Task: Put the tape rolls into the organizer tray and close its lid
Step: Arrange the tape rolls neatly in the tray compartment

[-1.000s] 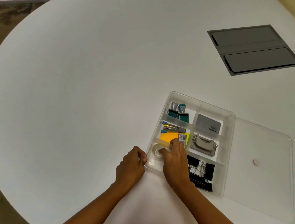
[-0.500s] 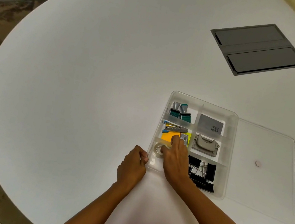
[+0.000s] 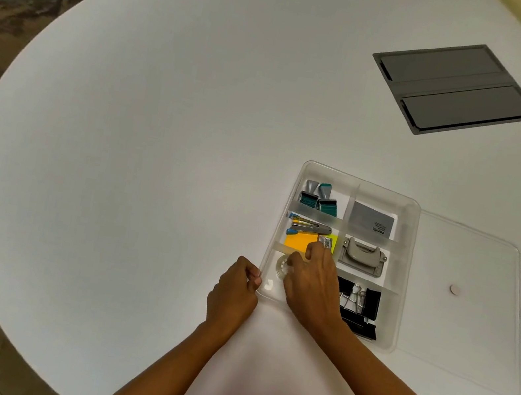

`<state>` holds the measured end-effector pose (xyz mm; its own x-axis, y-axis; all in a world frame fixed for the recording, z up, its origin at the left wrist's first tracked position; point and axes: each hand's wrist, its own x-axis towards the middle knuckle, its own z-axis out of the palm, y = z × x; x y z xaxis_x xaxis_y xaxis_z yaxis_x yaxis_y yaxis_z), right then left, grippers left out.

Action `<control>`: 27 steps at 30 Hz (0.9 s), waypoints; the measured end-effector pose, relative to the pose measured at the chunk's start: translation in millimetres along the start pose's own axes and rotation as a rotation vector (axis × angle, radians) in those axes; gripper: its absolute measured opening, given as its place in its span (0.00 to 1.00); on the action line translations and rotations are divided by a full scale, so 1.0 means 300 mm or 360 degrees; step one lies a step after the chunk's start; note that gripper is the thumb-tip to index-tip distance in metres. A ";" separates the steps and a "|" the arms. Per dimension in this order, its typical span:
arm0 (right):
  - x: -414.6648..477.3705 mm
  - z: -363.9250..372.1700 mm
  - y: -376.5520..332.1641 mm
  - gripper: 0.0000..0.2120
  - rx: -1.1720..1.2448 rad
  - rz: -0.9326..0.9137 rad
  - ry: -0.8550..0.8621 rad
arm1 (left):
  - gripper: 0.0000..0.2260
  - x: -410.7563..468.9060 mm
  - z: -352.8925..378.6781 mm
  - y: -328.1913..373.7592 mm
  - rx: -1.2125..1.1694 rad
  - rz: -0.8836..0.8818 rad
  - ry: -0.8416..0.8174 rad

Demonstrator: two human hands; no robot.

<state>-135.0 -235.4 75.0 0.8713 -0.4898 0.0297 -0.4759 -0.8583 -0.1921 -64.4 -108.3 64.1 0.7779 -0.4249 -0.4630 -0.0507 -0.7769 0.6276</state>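
While you look down at the white table [image 3: 157, 144], your right hand [image 3: 313, 283] sits inside the near-left compartment of the clear tray [image 3: 400, 277], fingers curled w/ the tips pinching a clear tape roll [image 3: 282, 265]. That roll lies flat on the compartment floor, its hole facing up; only 1 roll can be made out for sure, since your hand covers the rest of that compartment. Your left hand [image 3: 232, 291] is closed in a loose fist, thumb & fingertips gripping the tray's near-left wall from outside.

The tray's long axis runs away from you, tilted a little to the right. It has 6 compartments, 2 across & 3 deep. Far left: 2 small clips [image 3: 318, 197], 1 grey & 1 teal. Far right: 1 grey card [image 3: 372, 218]. Middle left: 1 stapler [image 3: 309, 227] above 1 orange sticky pad [image 3: 300, 241], w/ a yellow pad partly under your fingers. Middle right: 1 grey hole punch [image 3: 361, 257]. Near right: black binder clips [image 3: 360, 302], too piled up to count.

The clear lid [image 3: 460, 319] lies flat on the table, touching the tray's right side, 1 small round knob at its centre. 1 dark grey hatch [image 3: 455, 89] is set into the table far right.
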 end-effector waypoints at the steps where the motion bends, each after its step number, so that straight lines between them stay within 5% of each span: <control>1: -0.001 -0.001 -0.002 0.09 -0.0011 -0.0009 -0.0055 | 0.06 0.000 0.000 0.000 0.0001 0.0001 0.0002; 4: 0.004 -0.002 -0.007 0.15 -0.0077 0.0052 -0.0243 | 0.06 0.000 0.002 0.001 -0.0001 -0.0003 0.0005; 10: 0.028 0.017 -0.019 0.08 -0.0209 0.0052 -0.0243 | 0.06 0.003 0.000 0.003 0.0017 -0.0024 -0.0011; 16: 0.024 0.014 -0.020 0.12 -0.0130 0.0125 -0.0263 | 0.06 0.005 -0.003 0.004 0.0018 -0.0029 -0.0013; 22: -0.001 -0.027 0.017 0.14 0.0058 0.0105 0.0036 | 0.06 0.001 -0.003 -0.002 -0.0032 -0.0009 -0.0002; 27: -0.052 -0.049 0.064 0.12 -0.0095 0.0428 0.0059 | 0.06 0.001 0.000 -0.005 -0.0061 0.0010 0.0012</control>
<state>-159.5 -246.5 85.2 0.7085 -0.7054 0.0218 -0.6965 -0.7038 -0.1399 -64.1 -107.3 63.2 0.7825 -0.4258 -0.4542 -0.0316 -0.7557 0.6541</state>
